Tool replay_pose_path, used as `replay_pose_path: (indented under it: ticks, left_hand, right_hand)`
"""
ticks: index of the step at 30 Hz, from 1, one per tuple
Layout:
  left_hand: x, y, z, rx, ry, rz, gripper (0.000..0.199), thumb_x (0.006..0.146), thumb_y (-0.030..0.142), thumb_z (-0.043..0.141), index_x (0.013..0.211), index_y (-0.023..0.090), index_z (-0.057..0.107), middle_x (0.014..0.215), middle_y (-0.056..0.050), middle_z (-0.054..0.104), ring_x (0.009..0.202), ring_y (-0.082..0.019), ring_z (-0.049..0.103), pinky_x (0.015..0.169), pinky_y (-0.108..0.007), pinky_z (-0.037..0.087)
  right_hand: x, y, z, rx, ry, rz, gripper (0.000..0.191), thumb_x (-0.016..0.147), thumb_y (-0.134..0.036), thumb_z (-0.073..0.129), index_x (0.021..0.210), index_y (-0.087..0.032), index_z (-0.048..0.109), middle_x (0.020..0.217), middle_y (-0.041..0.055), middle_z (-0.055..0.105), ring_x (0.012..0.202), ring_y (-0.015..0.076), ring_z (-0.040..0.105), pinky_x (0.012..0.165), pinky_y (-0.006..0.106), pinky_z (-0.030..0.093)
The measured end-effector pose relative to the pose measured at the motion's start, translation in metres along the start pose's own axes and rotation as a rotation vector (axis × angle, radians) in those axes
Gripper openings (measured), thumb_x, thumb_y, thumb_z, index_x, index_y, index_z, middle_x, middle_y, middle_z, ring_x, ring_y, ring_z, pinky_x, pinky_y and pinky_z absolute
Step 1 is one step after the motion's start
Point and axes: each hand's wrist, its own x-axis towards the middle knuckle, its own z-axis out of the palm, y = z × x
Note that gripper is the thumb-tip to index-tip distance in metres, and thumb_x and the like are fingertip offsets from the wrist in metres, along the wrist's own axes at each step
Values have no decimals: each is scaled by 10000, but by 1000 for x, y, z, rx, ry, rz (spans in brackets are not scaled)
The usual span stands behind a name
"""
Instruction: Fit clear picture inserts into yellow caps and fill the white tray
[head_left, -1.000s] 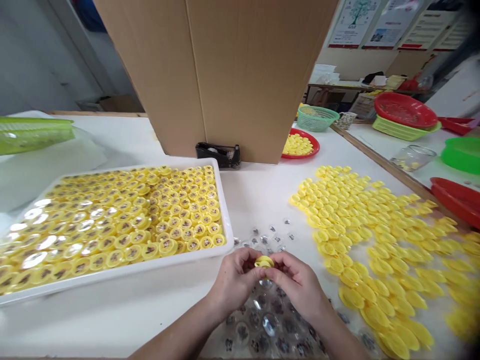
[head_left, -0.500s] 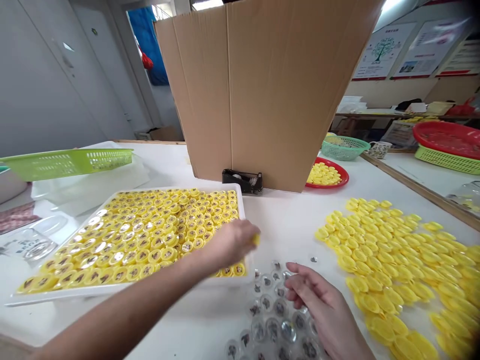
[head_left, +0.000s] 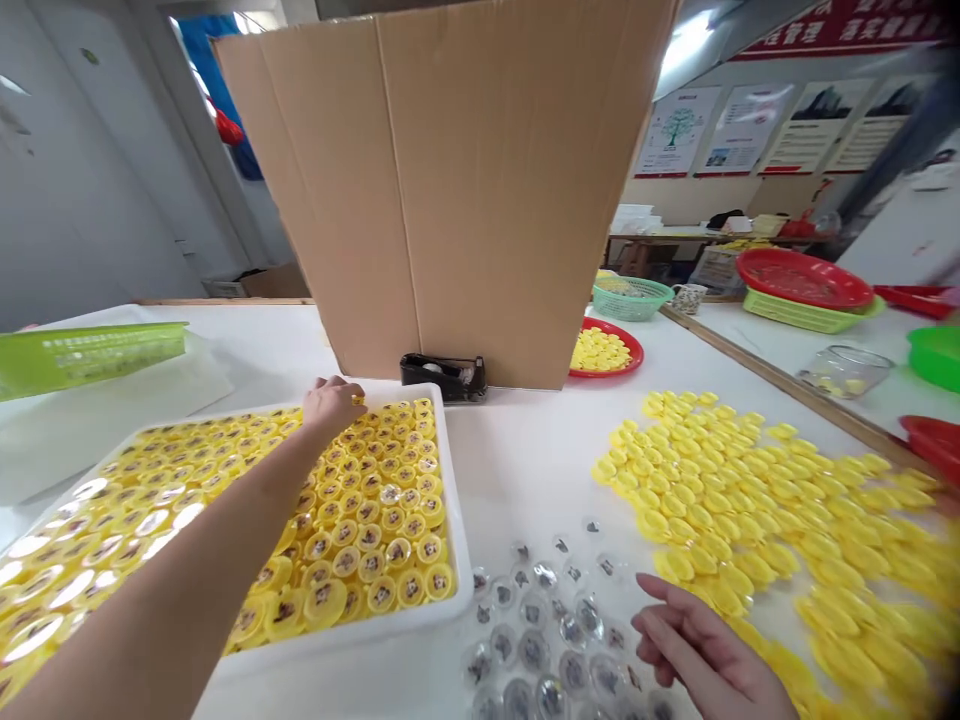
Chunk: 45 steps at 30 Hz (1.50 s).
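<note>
Our left hand [head_left: 334,405] curls over the far rim of the white plastic tray [head_left: 454,530], with a small yellow cap [head_left: 358,400] at its fingertips, though we cannot tell whether it is gripped. Rows of yellow capsules [head_left: 367,540] fill the tray. Our right hand [head_left: 705,650] is relaxed and open, grasping nothing, near the counter's [head_left: 525,470] front edge, just beside clear plastic domes [head_left: 534,650] and a loose spread of yellow lids [head_left: 712,520].
</note>
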Motion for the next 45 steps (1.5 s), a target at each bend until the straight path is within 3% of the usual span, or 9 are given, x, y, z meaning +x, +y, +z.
replay_pose_path:
  ticks: [4, 9, 18, 22, 26, 29, 33, 38, 45]
  left_hand:
    - [-6, -11, -4, 30, -36, 38, 436, 771, 461, 547, 1085, 176, 646, 1054, -52, 614, 1057, -295, 424, 897, -357, 361]
    - [-9, -22, -3, 38, -52, 72, 531, 781, 520, 494, 1127, 136, 614, 964, -45, 641, 978, -257, 467, 893, -331, 357]
    - [-25, -12, -8, 44, 35, 22, 718, 700, 695, 502, 1155, 145, 587, 1104, -128, 635, 1064, -360, 444, 852, -458, 400]
    - [-42, 10, -34, 7, 119, 73, 663, 781, 597, 480, 1267, 146, 496, 1240, -155, 547, 1132, -363, 398, 907, -482, 365]
    - [-113, 61, -68, -246, 172, 243, 452, 831, 449, 489, 1200, 197, 553, 1115, -90, 622, 1001, -259, 521, 894, -370, 399]
    - [-196, 109, -72, -734, -66, 380, 285, 781, 448, 562, 962, 259, 673, 928, -56, 676, 780, -217, 592, 657, -287, 464]
    - [-272, 162, -39, -1010, -519, 376, 159, 770, 279, 589, 892, 251, 687, 837, -41, 681, 726, -185, 596, 629, -262, 447]
    - [-286, 188, 8, -1256, -674, 86, 151, 758, 264, 590, 856, 178, 667, 744, -30, 644, 683, -161, 558, 605, -252, 415]
    - [-277, 193, 17, -1813, -862, -432, 257, 821, 329, 585, 997, 142, 576, 864, -71, 644, 674, -129, 613, 621, -225, 473]
  right_hand:
    - [8, -6, -20, -164, 56, -98, 404, 770, -467, 623, 1062, -188, 606, 764, 27, 610, 681, 191, 604, 589, 295, 510]
    - [41, -18, -33, -956, 129, -333, 248, 898, -280, 452, 1074, -174, 590, 880, 45, 617, 795, 166, 611, 726, 276, 475]
    - [92, -24, -22, -1437, 144, -295, 119, 890, -175, 496, 850, -150, 605, 868, 37, 581, 713, 151, 565, 610, 276, 412]
    - [94, -23, -22, -1556, 106, -318, 149, 911, -280, 521, 880, -149, 585, 869, 12, 583, 694, 124, 546, 638, 282, 455]
    - [92, -23, -22, -1631, 79, -379, 119, 913, -235, 512, 891, -146, 589, 883, 20, 585, 709, 129, 551, 649, 287, 458]
    - [90, -22, -18, -1659, 57, -427, 97, 908, -192, 512, 902, -142, 595, 893, 25, 589, 725, 133, 558, 670, 294, 461]
    - [88, -21, -10, -1671, 42, -468, 90, 901, -208, 537, 923, -144, 596, 930, 31, 595, 766, 142, 573, 700, 310, 476]
    - [89, -21, -11, -1642, 58, -454, 110, 906, -233, 532, 915, -138, 588, 915, 29, 593, 752, 141, 571, 684, 306, 472]
    - [46, -39, 3, -1466, -63, -565, 165, 929, -161, 415, 883, -153, 573, 893, 74, 560, 689, 163, 553, 566, 274, 372]
